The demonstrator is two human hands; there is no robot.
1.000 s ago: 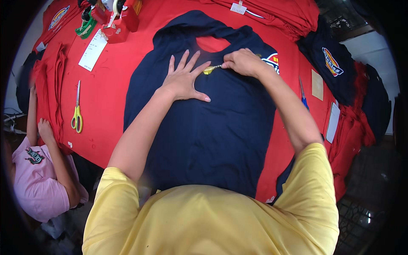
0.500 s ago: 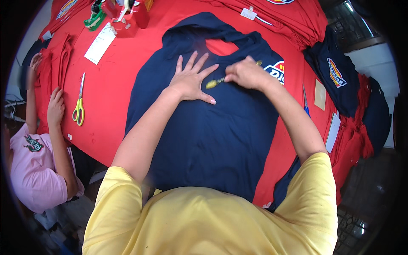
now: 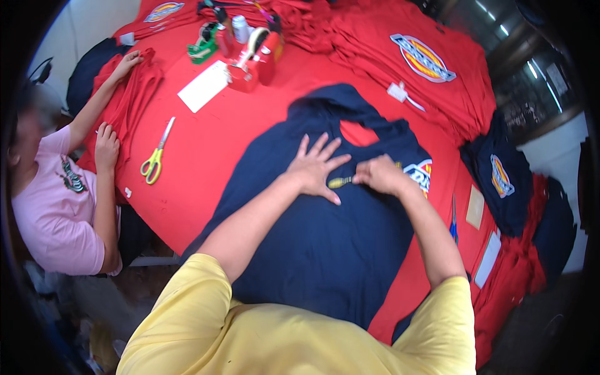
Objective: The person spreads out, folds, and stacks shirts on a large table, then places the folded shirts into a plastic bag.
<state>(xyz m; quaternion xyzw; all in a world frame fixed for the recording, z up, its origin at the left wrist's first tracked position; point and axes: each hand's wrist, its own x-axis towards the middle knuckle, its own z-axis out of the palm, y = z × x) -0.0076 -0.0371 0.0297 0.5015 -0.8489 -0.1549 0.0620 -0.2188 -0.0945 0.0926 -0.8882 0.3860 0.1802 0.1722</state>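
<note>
A dark navy T-shirt (image 3: 325, 244) lies spread out before me, its neck opening towards the far side and part of a printed badge showing at its right. My left hand (image 3: 312, 167) rests flat on the cloth with the fingers spread. Beside it, my right hand (image 3: 381, 175) is closed around a slim yellow-and-black tool (image 3: 340, 182), held low over the shirt. One yellow end points at my left thumb; the other pokes out past my knuckles. Its exact kind is too small to make out.
Red cloth (image 3: 200, 156) covers the table. Yellow-handled scissors (image 3: 154, 162), white paper (image 3: 204, 87) and a red tape dispenser (image 3: 250, 70) lie beyond my left arm. Blue-handled scissors (image 3: 454, 225) and folded shirts (image 3: 431, 69) are rightward. A co-worker in pink (image 3: 62, 212) handles red fabric.
The view has tilted up, so the table sits lower and further right in the picture. My left hand stays spread on the shirt; my right still grips the tool close by.
</note>
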